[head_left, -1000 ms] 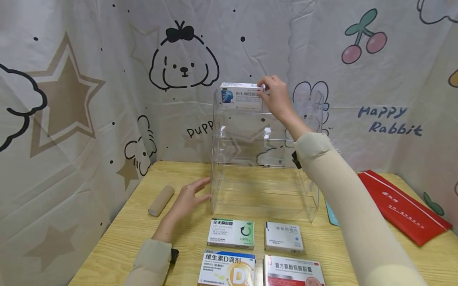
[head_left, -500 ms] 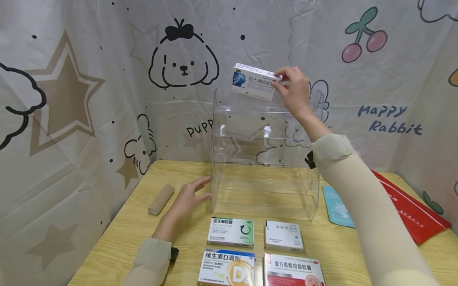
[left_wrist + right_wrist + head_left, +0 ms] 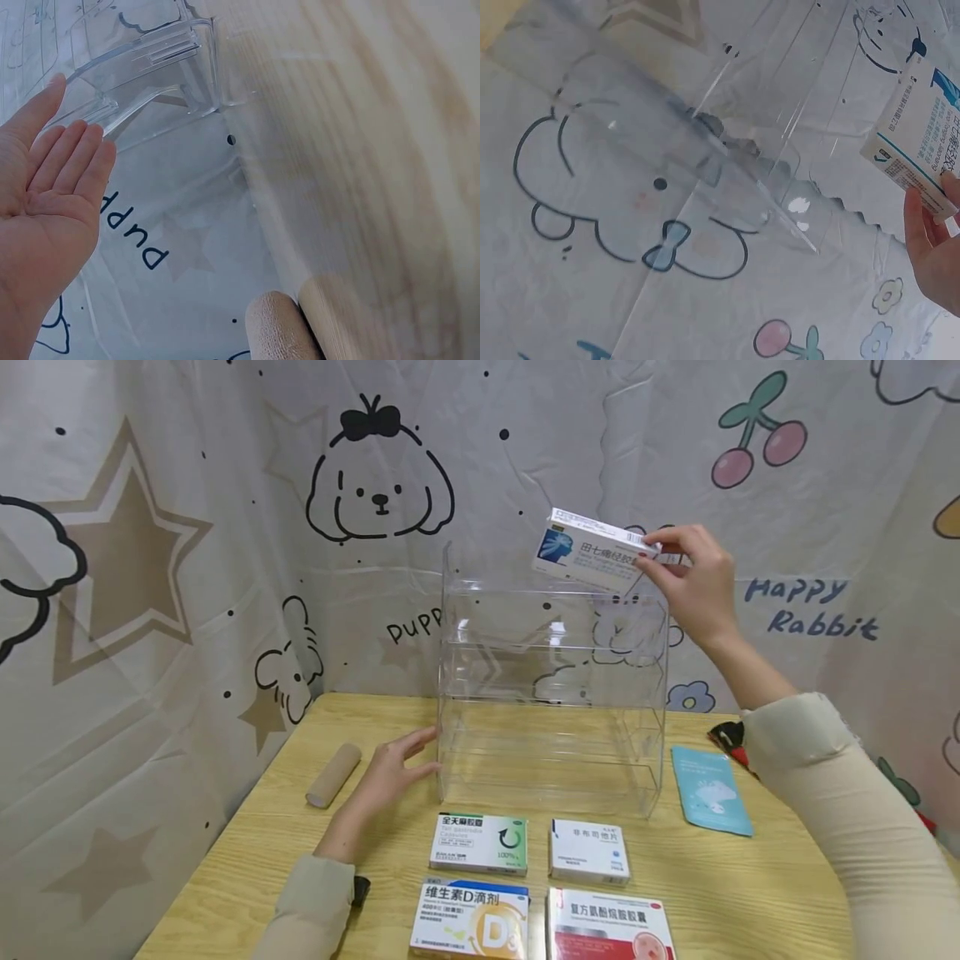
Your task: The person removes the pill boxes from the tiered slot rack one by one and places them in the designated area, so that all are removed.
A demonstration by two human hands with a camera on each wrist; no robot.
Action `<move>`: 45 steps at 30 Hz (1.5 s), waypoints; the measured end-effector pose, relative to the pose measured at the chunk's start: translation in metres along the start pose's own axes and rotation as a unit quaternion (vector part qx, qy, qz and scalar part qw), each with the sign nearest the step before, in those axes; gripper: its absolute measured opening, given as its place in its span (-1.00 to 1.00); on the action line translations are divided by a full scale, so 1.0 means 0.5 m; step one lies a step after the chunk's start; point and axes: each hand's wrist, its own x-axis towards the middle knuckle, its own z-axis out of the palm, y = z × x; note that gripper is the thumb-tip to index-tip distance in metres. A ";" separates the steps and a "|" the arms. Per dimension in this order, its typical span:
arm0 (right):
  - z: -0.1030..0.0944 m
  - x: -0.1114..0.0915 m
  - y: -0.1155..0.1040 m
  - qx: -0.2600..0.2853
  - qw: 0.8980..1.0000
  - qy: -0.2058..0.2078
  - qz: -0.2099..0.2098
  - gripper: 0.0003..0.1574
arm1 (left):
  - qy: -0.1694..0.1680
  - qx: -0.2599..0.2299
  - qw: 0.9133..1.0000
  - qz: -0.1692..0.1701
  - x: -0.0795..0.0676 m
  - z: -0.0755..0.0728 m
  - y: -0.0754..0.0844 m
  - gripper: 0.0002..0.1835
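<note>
My right hand (image 3: 697,585) pinches a white medicine box (image 3: 585,552) with a blue head picture by its right end. The box is tilted, held above the top tier of a clear acrylic tiered rack (image 3: 553,702). In the right wrist view the same medicine box (image 3: 919,139) shows its barcode end between thumb and fingers. With fingers extended, my left hand (image 3: 390,777) is at the rack's left side panel; the left wrist view shows its palm, but whether it touches the panel I cannot tell. No box stands on the rack's tiers.
Several medicine boxes lie in front of the rack: green-white (image 3: 478,843), small white (image 3: 588,850), vitamin D (image 3: 470,920) and red-white (image 3: 609,925). A cardboard tube (image 3: 333,775) lies left; a teal packet (image 3: 711,792) lies right. A printed curtain (image 3: 375,610) hangs behind the table.
My right hand has lifted the medicine box off the rack's top tier and carried it to the right, tilting it. My left hand has stayed by the rack's side.
</note>
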 end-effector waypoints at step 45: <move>-0.314 -0.508 0.161 -0.078 0.923 -0.351 0.135 -0.66 | -0.011 -0.008 1.000 -0.010 0.001 0.004 0.004 -0.36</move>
